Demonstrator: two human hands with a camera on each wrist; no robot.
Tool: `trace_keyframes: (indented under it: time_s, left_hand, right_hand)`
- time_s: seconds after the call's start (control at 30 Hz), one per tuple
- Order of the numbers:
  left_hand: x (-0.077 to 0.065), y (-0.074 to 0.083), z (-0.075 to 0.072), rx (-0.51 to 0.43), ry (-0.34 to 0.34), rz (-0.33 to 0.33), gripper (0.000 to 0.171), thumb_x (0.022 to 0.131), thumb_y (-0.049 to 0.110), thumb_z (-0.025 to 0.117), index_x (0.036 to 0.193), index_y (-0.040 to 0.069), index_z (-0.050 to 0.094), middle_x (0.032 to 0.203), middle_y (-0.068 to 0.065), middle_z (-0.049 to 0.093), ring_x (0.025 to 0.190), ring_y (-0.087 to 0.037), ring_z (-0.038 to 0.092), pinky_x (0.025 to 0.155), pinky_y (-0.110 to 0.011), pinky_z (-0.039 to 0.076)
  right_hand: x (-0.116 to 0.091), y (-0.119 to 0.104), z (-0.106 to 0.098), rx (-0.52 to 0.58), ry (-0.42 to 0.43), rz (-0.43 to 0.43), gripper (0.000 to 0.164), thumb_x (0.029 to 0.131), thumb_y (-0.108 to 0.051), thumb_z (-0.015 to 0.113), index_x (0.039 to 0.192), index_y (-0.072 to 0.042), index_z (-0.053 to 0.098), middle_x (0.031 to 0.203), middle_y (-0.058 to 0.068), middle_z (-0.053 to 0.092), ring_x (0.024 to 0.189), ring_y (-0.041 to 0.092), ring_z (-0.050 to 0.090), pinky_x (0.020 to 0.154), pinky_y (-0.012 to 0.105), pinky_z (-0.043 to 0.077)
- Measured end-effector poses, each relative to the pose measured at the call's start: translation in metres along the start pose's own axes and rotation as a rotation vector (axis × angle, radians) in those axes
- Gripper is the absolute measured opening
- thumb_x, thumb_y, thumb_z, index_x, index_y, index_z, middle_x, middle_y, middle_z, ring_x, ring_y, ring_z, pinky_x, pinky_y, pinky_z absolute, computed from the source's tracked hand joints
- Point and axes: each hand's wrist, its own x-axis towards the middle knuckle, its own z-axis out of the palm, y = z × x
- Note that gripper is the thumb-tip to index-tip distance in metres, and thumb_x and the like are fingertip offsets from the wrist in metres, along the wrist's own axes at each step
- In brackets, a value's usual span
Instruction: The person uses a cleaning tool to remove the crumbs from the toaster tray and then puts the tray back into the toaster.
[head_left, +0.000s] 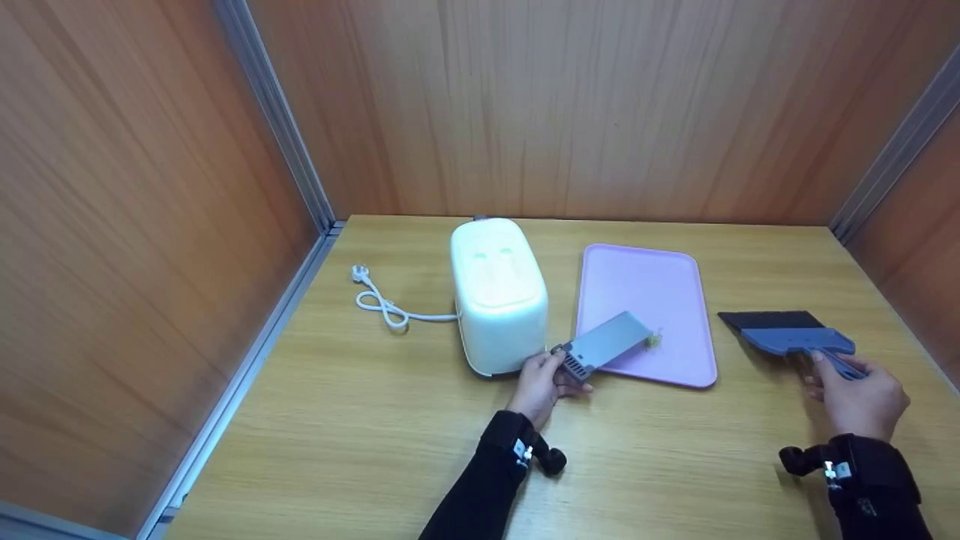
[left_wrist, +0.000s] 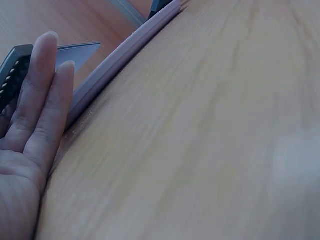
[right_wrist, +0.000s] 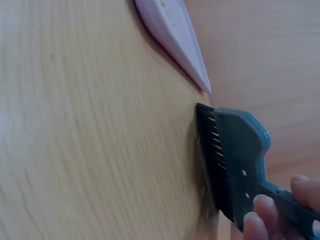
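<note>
My left hand (head_left: 541,386) pinches the dark slotted end of a flat grey pan (head_left: 611,339), with two fingers stretched out straight in the left wrist view. The pan tilts over the near left part of a lilac tray (head_left: 675,300). At its far tip, greenish crumbs (head_left: 653,340) show against the tray. To the right, my right hand (head_left: 862,394) grips the handle of a blue hand brush (right_wrist: 240,150). Black bristles (right_wrist: 212,155) point away from that hand, close over the table.
A white toaster-like appliance (head_left: 499,300) stands just left of the tray, close to my left hand. Its white cord and plug (head_left: 382,304) lie looped on the wooden table (head_left: 337,420). Wood panels (head_left: 570,112) wall the table at the back and sides.
</note>
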Motion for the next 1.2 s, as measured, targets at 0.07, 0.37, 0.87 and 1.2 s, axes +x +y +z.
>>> trace_keyframes:
  time_s: [0.07,0.37,0.87,1.2]
  left_hand:
    - [0.000,0.000,0.000,0.001,0.000,-0.003,0.034,0.104,0.016,0.043,0.122,-0.010,0.056,0.106,-0.023,0.070,0.068,-0.023,0.070,0.070,-0.039,0.060]
    - [0.002,-0.001,-0.001,-0.015,-0.001,0.014,0.034,0.104,0.014,0.043,0.121,-0.013,0.056,0.103,-0.021,0.071,0.069,-0.023,0.070,0.070,-0.041,0.060]
    - [0.001,0.000,0.000,-0.019,-0.008,0.012,0.034,0.104,0.014,0.043,0.122,-0.012,0.055,0.102,-0.020,0.071,0.069,-0.021,0.070,0.071,-0.040,0.060]
    - [0.000,0.001,0.001,-0.025,0.005,0.002,0.035,0.104,0.015,0.044,0.125,-0.011,0.056,0.105,-0.022,0.070,0.073,-0.023,0.070,0.071,-0.041,0.060]
  right_hand:
    - [0.000,0.002,-0.002,-0.127,-0.011,-0.038,0.064,0.092,-0.037,0.067,0.140,0.001,0.048,0.060,-0.021,0.061,0.058,0.006,0.069,0.055,0.020,0.056]
    - [0.002,0.004,-0.012,-0.556,-0.018,-0.100,0.070,0.094,-0.051,0.058,0.135,0.006,0.053,0.068,0.004,0.071,0.060,0.015,0.064,0.058,0.028,0.043]
    - [0.007,0.003,-0.012,-0.920,-0.155,-0.070,0.052,0.090,-0.040,0.067,0.115,0.005,0.063,0.098,0.021,0.064,0.078,0.030,0.057,0.061,0.039,0.041]
    - [0.009,0.004,-0.012,-0.925,-0.184,-0.066,0.046,0.087,-0.038,0.069,0.106,0.004,0.068,0.093,0.020,0.065,0.078,0.030,0.058,0.062,0.041,0.042]
